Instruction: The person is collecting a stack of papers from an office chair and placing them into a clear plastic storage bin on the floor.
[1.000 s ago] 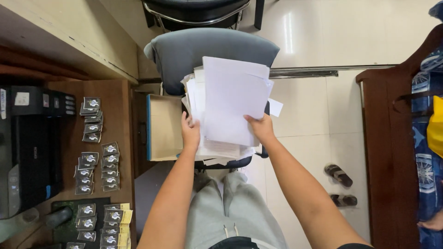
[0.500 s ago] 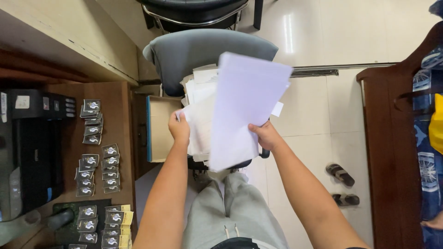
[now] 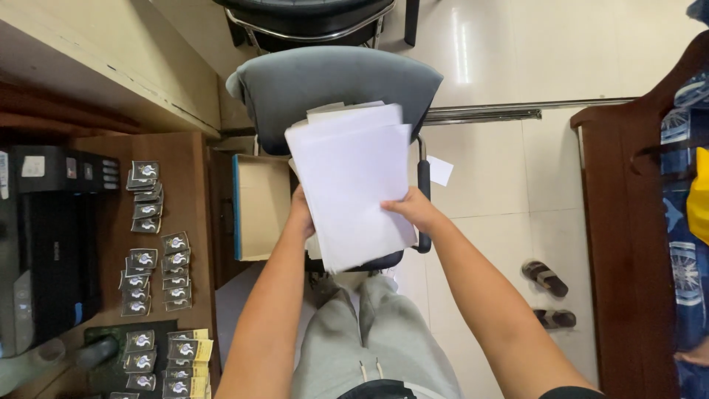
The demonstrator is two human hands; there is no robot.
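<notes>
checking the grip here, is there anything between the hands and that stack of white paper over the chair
Nothing visible. The right hand grips the paper stack at its right edge, thumb on top. The left hand is at its left edge, its fingers hidden under the sheets. The grey chair lies below.

A stack of white paper [image 3: 351, 185] covers most of the left hand [image 3: 300, 214] and hides the chair seat [image 3: 384, 260] beneath. The black printer [image 3: 44, 236] is cut off at the left edge. Designs on the small packets [image 3: 151, 266] on the worktop [image 3: 188, 192] are too small to tell.
</notes>
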